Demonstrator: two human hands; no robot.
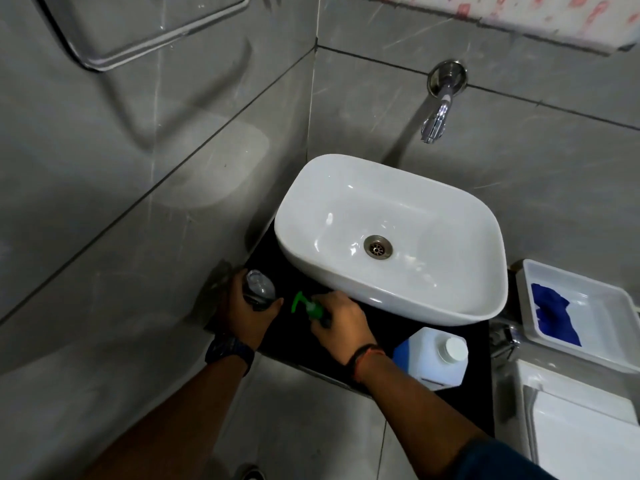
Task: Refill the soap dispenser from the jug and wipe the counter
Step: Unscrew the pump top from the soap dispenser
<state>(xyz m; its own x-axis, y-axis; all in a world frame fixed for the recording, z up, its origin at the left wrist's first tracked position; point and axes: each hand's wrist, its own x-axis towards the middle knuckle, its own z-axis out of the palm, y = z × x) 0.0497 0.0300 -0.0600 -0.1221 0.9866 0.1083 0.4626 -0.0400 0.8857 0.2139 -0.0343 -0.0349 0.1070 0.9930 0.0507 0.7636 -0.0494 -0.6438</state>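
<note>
My left hand (247, 315) is wrapped around a clear soap dispenser bottle (259, 285) standing at the left end of the black counter (381, 337); its neck has no pump on it. My right hand (341, 322) holds the green pump head (306, 304) just right of the bottle, low over the counter. A white jug (431, 358) with a blue label and a white screw cap stands on the counter's front right, capped and untouched. A blue cloth (554, 315) lies in a white tray (595, 348) further right.
A white basin (391, 233) fills most of the counter, with a wall tap (436, 116) above it. Grey tiled walls close in the left and back. A white toilet tank (581, 427) stands lower right. A chrome towel rail (138, 39) hangs upper left.
</note>
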